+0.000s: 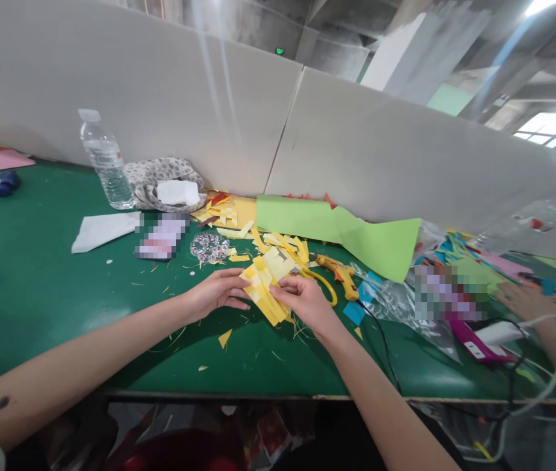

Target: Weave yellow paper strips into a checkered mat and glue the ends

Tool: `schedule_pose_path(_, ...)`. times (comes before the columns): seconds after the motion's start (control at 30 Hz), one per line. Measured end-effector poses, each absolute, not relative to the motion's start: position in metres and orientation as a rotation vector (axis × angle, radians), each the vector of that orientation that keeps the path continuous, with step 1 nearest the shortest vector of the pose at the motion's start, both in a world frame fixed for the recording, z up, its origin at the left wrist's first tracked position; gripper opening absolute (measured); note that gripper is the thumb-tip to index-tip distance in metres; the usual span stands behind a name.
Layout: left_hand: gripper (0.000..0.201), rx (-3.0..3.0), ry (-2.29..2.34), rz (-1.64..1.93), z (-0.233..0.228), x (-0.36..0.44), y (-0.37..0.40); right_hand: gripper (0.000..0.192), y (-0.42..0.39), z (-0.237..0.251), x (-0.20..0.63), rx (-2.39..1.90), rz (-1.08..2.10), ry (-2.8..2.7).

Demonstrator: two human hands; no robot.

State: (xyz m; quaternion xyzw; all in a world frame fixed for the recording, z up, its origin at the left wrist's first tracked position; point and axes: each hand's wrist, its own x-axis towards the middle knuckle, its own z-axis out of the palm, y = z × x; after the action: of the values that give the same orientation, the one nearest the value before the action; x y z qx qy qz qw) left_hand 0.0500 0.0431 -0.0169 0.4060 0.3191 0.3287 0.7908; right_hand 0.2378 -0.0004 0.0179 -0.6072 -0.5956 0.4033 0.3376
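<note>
Left hand [216, 292] and right hand [303, 298] pinch woven yellow paper [261, 286], fingers partly curled. Capped clear bottle [106, 167] beside spotted pouch [157, 170]; contents unclear.

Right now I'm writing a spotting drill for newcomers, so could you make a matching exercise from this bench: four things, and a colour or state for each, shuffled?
Column one:
1. Bottle
2. Glue gun
3. Pouch
4. Woven paper

Column two:
A. Pinched by the right hand
B. Pale with dark spots
C. Clear, with a white cap
D. Yellow, with a black cord

Pairs: 1-C, 2-D, 3-B, 4-A.
</note>
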Motion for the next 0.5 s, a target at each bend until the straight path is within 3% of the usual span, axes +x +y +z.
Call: schedule_pose_path(0.5,0.026,0.956,0.768,0.749,-0.0219,0.0504,0.0435,0.026,-0.0029,0.0122,0.2286,-1.538,1.087,-1.679)
